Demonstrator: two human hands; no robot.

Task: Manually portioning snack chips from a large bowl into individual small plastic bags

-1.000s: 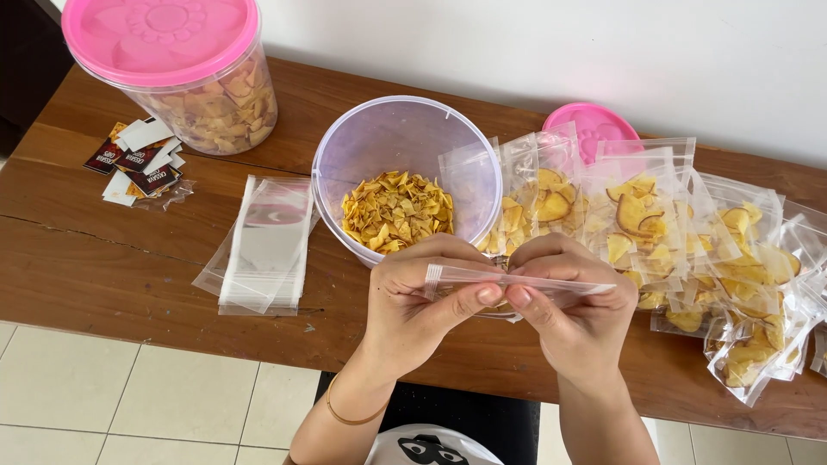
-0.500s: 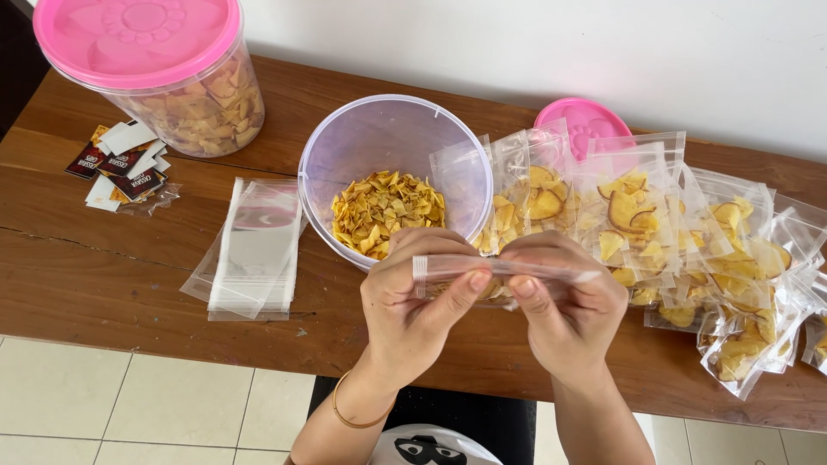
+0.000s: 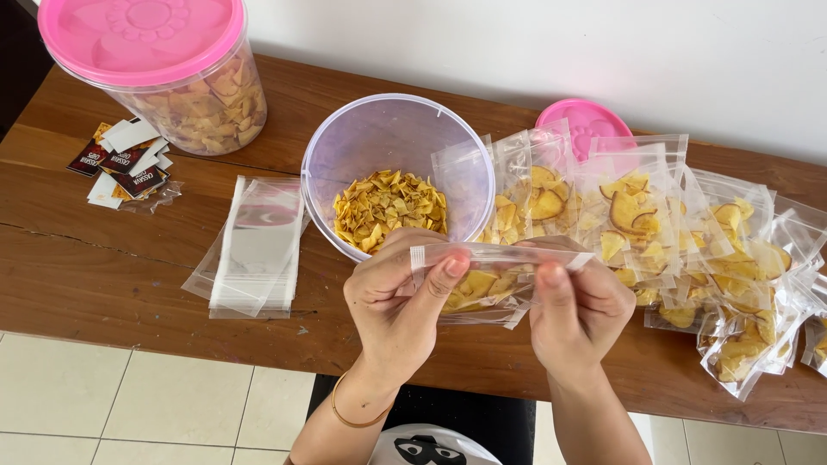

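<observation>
Head view: a small clear bag of yellow chips (image 3: 482,288) sits above the worktop (image 3: 103,258) edge, its top strip pinched by the left hand (image 3: 392,301) and right hand (image 3: 577,310), each grip clamped on it. Pressing evenly along the strip would probably seal it best. Filled bags (image 3: 689,232) lie right, flat empty bags (image 3: 254,245) left, dark rectangular labels (image 3: 125,164) far left.

You hold a clear bag (image 3: 487,288) of yellow chips. At twelve o'clock sits a translucent lilac tub (image 3: 392,138); at ten, a jar with a pink flower-embossed lid (image 3: 142,34). The desk (image 3: 103,250) is reddish-brown wood.
</observation>
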